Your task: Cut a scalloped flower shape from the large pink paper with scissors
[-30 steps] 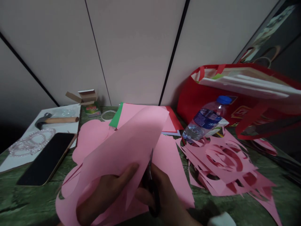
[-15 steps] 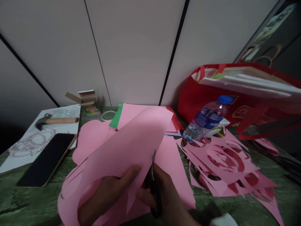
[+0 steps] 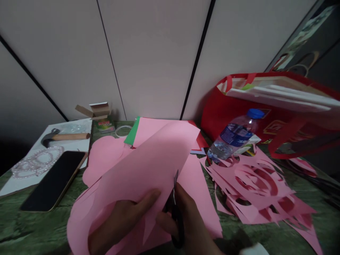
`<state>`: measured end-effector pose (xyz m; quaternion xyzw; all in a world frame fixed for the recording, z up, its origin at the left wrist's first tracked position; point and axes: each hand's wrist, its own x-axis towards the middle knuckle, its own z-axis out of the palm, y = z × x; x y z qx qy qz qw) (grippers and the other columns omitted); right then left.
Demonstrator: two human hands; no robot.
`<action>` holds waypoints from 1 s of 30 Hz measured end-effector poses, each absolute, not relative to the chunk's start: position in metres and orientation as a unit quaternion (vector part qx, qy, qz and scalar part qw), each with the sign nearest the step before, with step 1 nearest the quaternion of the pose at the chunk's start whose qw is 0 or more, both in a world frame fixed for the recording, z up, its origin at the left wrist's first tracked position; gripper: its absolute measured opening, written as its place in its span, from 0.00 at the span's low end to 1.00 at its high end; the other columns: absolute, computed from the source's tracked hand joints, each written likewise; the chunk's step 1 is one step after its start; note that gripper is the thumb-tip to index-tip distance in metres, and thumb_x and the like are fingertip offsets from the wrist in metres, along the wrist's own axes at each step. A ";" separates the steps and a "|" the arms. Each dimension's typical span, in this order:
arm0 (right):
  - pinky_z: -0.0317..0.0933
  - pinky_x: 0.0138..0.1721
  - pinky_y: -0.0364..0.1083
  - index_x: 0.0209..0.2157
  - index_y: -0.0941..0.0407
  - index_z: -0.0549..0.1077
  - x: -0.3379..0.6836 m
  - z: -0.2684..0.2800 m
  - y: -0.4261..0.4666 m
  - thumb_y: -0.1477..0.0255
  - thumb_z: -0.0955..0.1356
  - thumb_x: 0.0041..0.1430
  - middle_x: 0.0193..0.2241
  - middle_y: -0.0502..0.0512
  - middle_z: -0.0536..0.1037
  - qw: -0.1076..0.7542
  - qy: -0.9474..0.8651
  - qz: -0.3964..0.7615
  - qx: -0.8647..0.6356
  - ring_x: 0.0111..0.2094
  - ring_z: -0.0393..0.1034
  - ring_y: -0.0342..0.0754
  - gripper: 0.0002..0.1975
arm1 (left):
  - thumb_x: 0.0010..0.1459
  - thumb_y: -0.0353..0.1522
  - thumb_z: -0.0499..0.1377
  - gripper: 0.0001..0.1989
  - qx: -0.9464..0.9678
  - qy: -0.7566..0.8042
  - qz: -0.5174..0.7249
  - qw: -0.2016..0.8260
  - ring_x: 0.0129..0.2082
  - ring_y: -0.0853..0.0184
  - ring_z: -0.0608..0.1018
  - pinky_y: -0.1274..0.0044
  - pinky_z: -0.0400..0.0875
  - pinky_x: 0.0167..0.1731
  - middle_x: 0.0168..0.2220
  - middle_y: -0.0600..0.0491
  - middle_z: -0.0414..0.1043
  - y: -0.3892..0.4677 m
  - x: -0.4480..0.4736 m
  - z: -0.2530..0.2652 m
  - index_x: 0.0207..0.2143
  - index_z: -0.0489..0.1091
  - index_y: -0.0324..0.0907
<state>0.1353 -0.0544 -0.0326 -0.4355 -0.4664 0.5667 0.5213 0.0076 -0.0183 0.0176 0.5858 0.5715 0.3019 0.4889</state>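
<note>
A large pink paper sheet (image 3: 148, 159) curves up in front of me, with my left hand (image 3: 132, 216) gripping its lower part, thumb on top and the other fingers hidden. In my right hand (image 3: 188, 216) is a pair of dark-handled scissors (image 3: 175, 209), fingers wrapped in the handles. The blades point up and away and lie at the sheet's right edge. Under the held sheet rests a stack of pink paper (image 3: 198, 184). To the left, cut pink paper shapes with rounded edges (image 3: 102, 156) lie partly covered by the sheet.
Pink paper scraps (image 3: 255, 187) spread at the right beside a tilted water bottle (image 3: 233, 136) and a red bag (image 3: 217, 106). At the left are a phone (image 3: 54, 180), a hammer (image 3: 66, 136), clear beaded strands (image 3: 37, 161) and a small opened box (image 3: 102, 115). A wall (image 3: 151, 60) stands behind.
The held sheet's upper right corner has shifted slightly right. My right hand and the scissors sit marginally further right and lower. The whole view has moved a little; both grips stay the same.
</note>
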 end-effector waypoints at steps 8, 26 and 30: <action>0.59 0.26 0.43 0.30 0.54 0.63 0.135 -0.033 -0.055 0.63 0.72 0.43 0.22 0.48 0.66 0.524 -0.452 0.577 -0.433 0.24 0.61 0.44 0.17 | 0.49 0.39 0.54 0.10 0.590 0.544 0.283 0.525 0.34 0.60 0.78 0.72 0.72 0.37 0.28 0.55 0.79 -0.016 0.003 0.011 0.25 0.74 0.47; 0.52 0.21 0.40 0.34 0.56 0.63 0.133 -0.035 -0.054 0.64 0.72 0.43 0.22 0.47 0.65 0.504 -0.434 0.583 -0.466 0.23 0.59 0.43 0.19 | 0.48 0.44 0.55 0.13 0.640 0.594 0.245 0.422 0.38 0.59 0.76 0.71 0.71 0.41 0.32 0.51 0.78 -0.017 -0.002 0.003 0.30 0.70 0.45; 0.50 0.20 0.40 0.38 0.56 0.62 0.132 -0.035 -0.055 0.63 0.70 0.46 0.22 0.47 0.64 0.514 -0.444 0.578 -0.453 0.22 0.57 0.42 0.20 | 0.51 0.42 0.52 0.13 0.639 0.545 0.262 0.476 0.39 0.62 0.76 0.74 0.71 0.40 0.36 0.54 0.78 -0.017 -0.002 0.007 0.33 0.71 0.46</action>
